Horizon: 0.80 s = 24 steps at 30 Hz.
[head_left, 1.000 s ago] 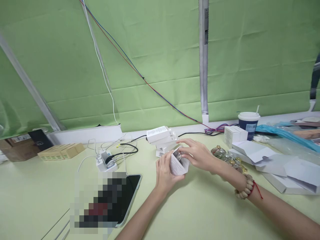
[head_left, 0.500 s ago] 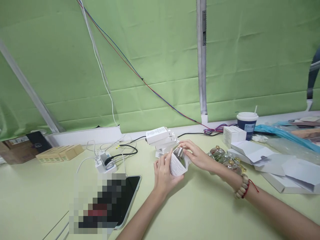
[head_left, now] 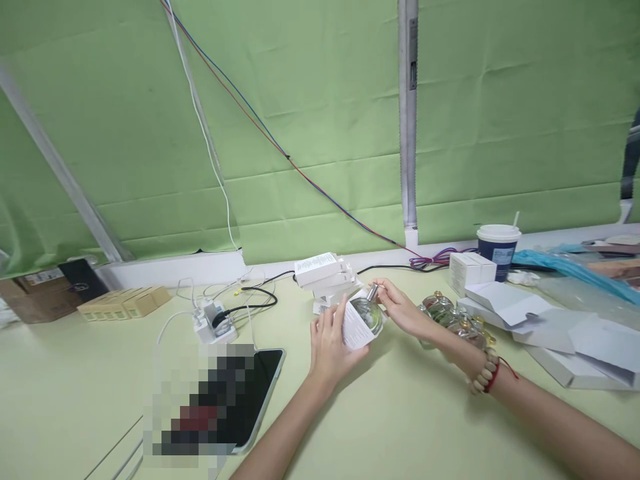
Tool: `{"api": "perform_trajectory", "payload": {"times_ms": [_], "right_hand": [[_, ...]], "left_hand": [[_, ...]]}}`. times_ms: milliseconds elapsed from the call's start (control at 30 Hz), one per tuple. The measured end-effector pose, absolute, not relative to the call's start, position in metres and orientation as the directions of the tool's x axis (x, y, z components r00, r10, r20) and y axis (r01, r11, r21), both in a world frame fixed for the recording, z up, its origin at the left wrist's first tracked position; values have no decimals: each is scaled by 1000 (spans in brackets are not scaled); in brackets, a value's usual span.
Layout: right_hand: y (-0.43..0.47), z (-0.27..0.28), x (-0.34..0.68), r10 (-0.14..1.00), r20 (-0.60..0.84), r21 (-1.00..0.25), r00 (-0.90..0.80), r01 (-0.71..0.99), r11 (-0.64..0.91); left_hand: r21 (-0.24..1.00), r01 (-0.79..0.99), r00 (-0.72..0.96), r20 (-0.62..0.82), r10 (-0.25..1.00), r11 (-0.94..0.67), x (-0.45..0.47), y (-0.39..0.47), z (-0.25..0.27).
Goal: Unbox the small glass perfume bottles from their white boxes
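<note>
My left hand [head_left: 329,342] is wrapped round a small white carton [head_left: 355,331] that is tilted with its open end up. A round glass bottle [head_left: 367,313], greenish with a silver cap, sits partly inside; it looks like a perfume bottle. My right hand [head_left: 399,307], with a beaded bracelet at the wrist, pinches the bottle at its cap. The bottle's lower part is hidden by the carton. Right behind the carton lies a pile of white boxes [head_left: 317,269]. Several similar glass bottles [head_left: 439,308] stand beyond my right forearm, which partly covers them.
At the right are flat white cartons [head_left: 555,327], a white box [head_left: 471,272] and a lidded blue cup [head_left: 499,251]. To the left lie a tablet [head_left: 257,393], a power strip [head_left: 214,323] with cables, and kraft boxes [head_left: 124,303]. A green curtain [head_left: 320,133] hangs behind.
The bottle has come further out of the carton and tilted right, so its round glass body now shows. My right hand has shifted slightly right with the cap; my left keeps its grip.
</note>
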State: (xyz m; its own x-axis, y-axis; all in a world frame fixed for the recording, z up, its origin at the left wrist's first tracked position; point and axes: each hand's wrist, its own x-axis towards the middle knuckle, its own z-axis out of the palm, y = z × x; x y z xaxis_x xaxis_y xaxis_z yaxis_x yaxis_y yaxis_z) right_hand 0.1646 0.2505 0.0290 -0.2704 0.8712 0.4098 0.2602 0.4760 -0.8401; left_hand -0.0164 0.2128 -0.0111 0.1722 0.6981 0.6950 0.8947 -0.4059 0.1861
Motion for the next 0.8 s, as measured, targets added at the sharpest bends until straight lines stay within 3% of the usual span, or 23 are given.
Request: {"api": "perform_trajectory", "payload": {"times_ms": [433,633,800], "right_hand": [[260,22,160,918,380,-913,-117,112,392],[257,29,168,889,452,-849,-65,274,452],[256,20,168,889,389,-795,-240,401,456]], "left_hand": [[188,907,162,672,723,-378,-18,217,-12],[251,926,57,645,762,-282,-20,221,-14],[220,937,67,652,755,-272,-21,224,-20]]}}
